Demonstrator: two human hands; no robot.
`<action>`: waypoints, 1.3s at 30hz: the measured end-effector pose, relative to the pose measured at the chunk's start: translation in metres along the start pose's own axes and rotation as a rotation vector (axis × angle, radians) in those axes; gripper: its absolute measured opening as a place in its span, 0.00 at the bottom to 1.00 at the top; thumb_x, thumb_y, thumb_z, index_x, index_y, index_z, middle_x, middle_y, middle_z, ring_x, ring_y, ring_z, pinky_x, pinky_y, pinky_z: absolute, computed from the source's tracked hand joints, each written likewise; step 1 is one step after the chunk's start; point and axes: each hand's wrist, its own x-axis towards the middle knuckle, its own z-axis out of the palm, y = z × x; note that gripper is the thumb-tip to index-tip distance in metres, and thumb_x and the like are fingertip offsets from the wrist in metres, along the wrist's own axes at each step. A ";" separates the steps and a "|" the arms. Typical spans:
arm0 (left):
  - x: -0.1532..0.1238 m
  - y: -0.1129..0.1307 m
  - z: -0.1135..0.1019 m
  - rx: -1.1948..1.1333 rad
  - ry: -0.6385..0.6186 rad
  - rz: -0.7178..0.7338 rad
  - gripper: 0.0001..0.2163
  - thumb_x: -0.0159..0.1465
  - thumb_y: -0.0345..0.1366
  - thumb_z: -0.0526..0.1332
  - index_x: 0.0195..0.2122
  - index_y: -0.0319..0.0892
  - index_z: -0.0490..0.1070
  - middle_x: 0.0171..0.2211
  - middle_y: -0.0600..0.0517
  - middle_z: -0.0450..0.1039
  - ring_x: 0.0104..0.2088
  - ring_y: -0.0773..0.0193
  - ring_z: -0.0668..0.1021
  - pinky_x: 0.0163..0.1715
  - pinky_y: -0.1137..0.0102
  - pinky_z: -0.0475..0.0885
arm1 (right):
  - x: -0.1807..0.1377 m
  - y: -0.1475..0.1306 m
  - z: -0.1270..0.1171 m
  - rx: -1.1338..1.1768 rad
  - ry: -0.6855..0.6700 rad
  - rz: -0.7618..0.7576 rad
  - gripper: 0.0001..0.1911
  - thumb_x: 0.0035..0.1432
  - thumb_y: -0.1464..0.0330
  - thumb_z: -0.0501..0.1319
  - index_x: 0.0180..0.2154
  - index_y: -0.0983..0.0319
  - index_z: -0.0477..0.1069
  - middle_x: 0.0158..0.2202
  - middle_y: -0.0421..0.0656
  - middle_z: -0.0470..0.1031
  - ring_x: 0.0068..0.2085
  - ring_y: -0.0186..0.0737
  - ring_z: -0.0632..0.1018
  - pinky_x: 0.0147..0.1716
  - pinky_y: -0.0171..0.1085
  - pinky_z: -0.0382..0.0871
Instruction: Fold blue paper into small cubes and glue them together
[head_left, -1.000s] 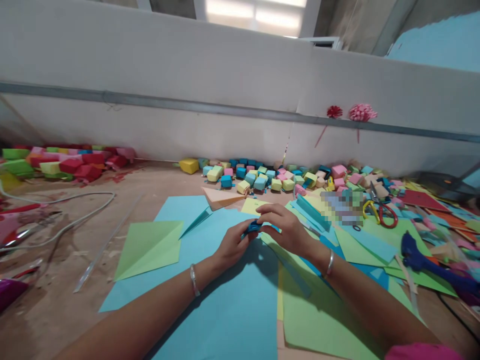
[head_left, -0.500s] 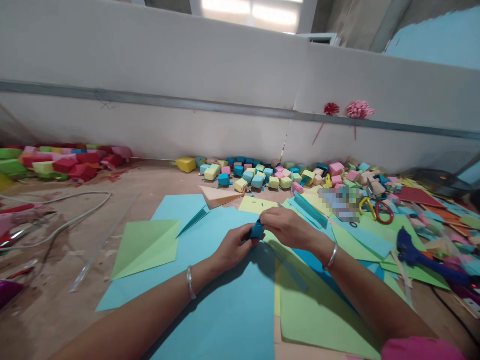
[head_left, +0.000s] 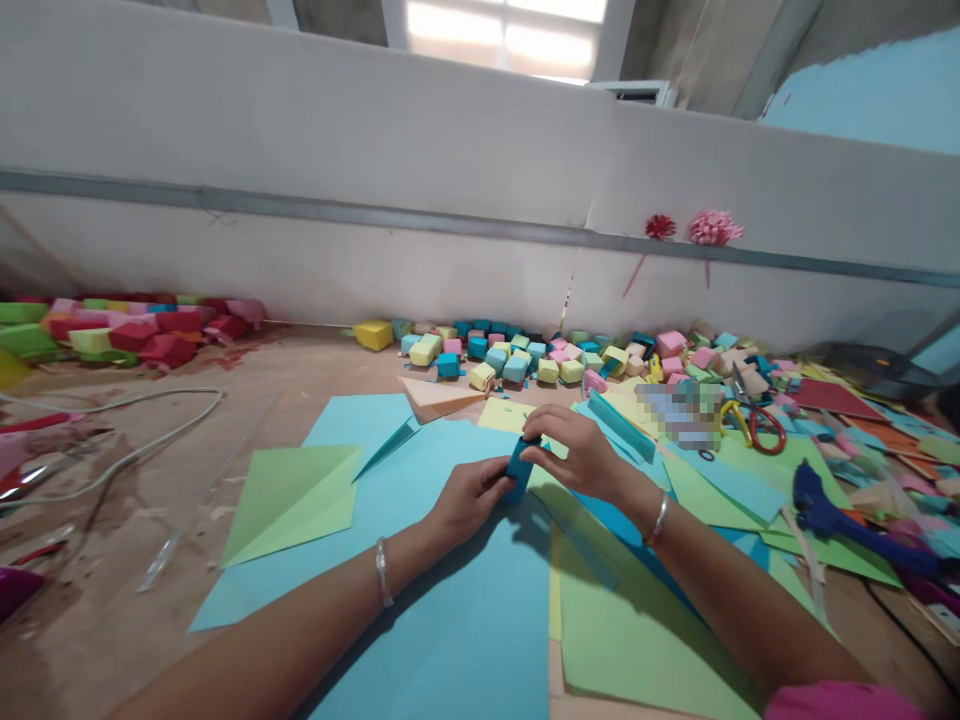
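Two ends of a small blue piece (head_left: 519, 474) are in our grasp over the light-blue sheet (head_left: 480, 620), our left hand (head_left: 466, 498) gripping low, our right hand (head_left: 576, 452) pinching the top, probably so neither swings free.

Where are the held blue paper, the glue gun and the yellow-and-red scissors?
Held blue paper (head_left: 518, 473): head view, middle of its face.
Glue gun (head_left: 853, 533): head view, middle of its blue body.
Scissors (head_left: 754, 424): head view, on the red handle.

Head camera faces forward-down, seemingly near table (head_left: 319, 362).
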 end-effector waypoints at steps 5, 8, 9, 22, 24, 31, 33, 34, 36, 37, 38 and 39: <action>-0.002 -0.003 0.001 0.097 0.043 0.063 0.14 0.63 0.38 0.55 0.44 0.42 0.77 0.31 0.54 0.77 0.30 0.65 0.73 0.34 0.72 0.68 | 0.000 -0.005 0.008 0.029 0.087 0.005 0.06 0.63 0.69 0.59 0.32 0.60 0.68 0.33 0.45 0.75 0.36 0.39 0.75 0.36 0.38 0.69; -0.002 -0.004 0.001 0.108 0.039 0.086 0.14 0.65 0.39 0.54 0.43 0.41 0.77 0.32 0.53 0.78 0.30 0.64 0.73 0.35 0.71 0.68 | 0.000 -0.008 0.010 0.010 0.090 0.024 0.08 0.64 0.70 0.57 0.30 0.60 0.67 0.31 0.44 0.74 0.34 0.38 0.74 0.35 0.37 0.68; -0.002 -0.004 0.000 0.105 0.039 0.089 0.14 0.65 0.39 0.54 0.43 0.41 0.77 0.32 0.52 0.78 0.31 0.64 0.74 0.35 0.71 0.68 | 0.000 -0.009 0.010 0.000 0.094 0.028 0.08 0.64 0.70 0.57 0.30 0.60 0.66 0.30 0.44 0.73 0.34 0.38 0.74 0.35 0.37 0.67; -0.004 0.003 0.000 0.121 0.026 0.112 0.19 0.68 0.46 0.51 0.39 0.39 0.77 0.29 0.52 0.77 0.29 0.64 0.73 0.32 0.72 0.66 | -0.006 -0.014 0.015 -0.120 0.288 0.056 0.03 0.61 0.70 0.58 0.33 0.60 0.65 0.29 0.43 0.72 0.32 0.39 0.73 0.33 0.38 0.68; -0.004 0.003 0.000 0.116 0.024 0.114 0.19 0.68 0.46 0.51 0.41 0.39 0.77 0.29 0.51 0.76 0.28 0.64 0.73 0.32 0.71 0.67 | -0.006 -0.014 0.016 -0.098 0.329 0.079 0.02 0.61 0.69 0.59 0.35 0.60 0.66 0.30 0.43 0.73 0.31 0.38 0.74 0.32 0.37 0.69; -0.004 -0.002 0.000 0.110 0.054 0.133 0.17 0.68 0.44 0.52 0.41 0.41 0.77 0.31 0.51 0.78 0.30 0.63 0.75 0.35 0.71 0.68 | -0.004 -0.016 0.012 -0.017 0.263 0.055 0.11 0.61 0.71 0.58 0.47 0.61 0.69 0.33 0.44 0.76 0.34 0.39 0.76 0.36 0.38 0.71; -0.004 -0.001 0.000 0.102 0.071 0.135 0.16 0.68 0.43 0.52 0.42 0.41 0.77 0.31 0.51 0.78 0.30 0.63 0.75 0.35 0.71 0.69 | -0.002 -0.017 0.010 -0.007 0.231 0.076 0.09 0.62 0.70 0.58 0.45 0.62 0.70 0.33 0.45 0.76 0.35 0.39 0.76 0.36 0.38 0.70; -0.004 -0.001 0.000 0.099 0.075 0.135 0.16 0.68 0.43 0.53 0.42 0.41 0.77 0.31 0.51 0.78 0.30 0.63 0.75 0.35 0.70 0.69 | -0.001 -0.018 0.009 -0.004 0.216 0.088 0.07 0.62 0.69 0.58 0.43 0.62 0.71 0.33 0.45 0.76 0.35 0.39 0.76 0.36 0.38 0.70; -0.003 -0.001 0.000 0.099 0.072 0.132 0.16 0.68 0.44 0.53 0.42 0.41 0.77 0.31 0.51 0.78 0.30 0.63 0.75 0.35 0.71 0.69 | 0.002 -0.019 0.008 0.004 0.190 0.109 0.04 0.63 0.69 0.58 0.37 0.61 0.71 0.32 0.44 0.76 0.34 0.38 0.75 0.35 0.38 0.69; -0.003 -0.001 0.000 0.100 0.069 0.132 0.16 0.68 0.44 0.53 0.42 0.41 0.77 0.31 0.51 0.79 0.30 0.63 0.75 0.35 0.71 0.69 | 0.002 -0.019 0.007 0.009 0.180 0.116 0.05 0.63 0.69 0.57 0.34 0.61 0.71 0.31 0.44 0.76 0.33 0.38 0.74 0.35 0.38 0.68; -0.003 -0.002 0.000 0.101 0.065 0.132 0.16 0.68 0.44 0.53 0.41 0.41 0.77 0.31 0.51 0.79 0.30 0.63 0.75 0.34 0.71 0.69 | 0.003 -0.019 0.007 0.014 0.175 0.120 0.06 0.63 0.69 0.57 0.33 0.61 0.70 0.30 0.43 0.75 0.32 0.37 0.74 0.34 0.38 0.67; -0.003 -0.002 0.000 0.102 0.062 0.131 0.16 0.67 0.44 0.53 0.41 0.40 0.77 0.32 0.51 0.79 0.30 0.63 0.75 0.34 0.71 0.69 | 0.003 -0.019 0.008 0.015 0.175 0.121 0.07 0.63 0.69 0.57 0.32 0.61 0.70 0.29 0.43 0.74 0.31 0.37 0.73 0.33 0.37 0.66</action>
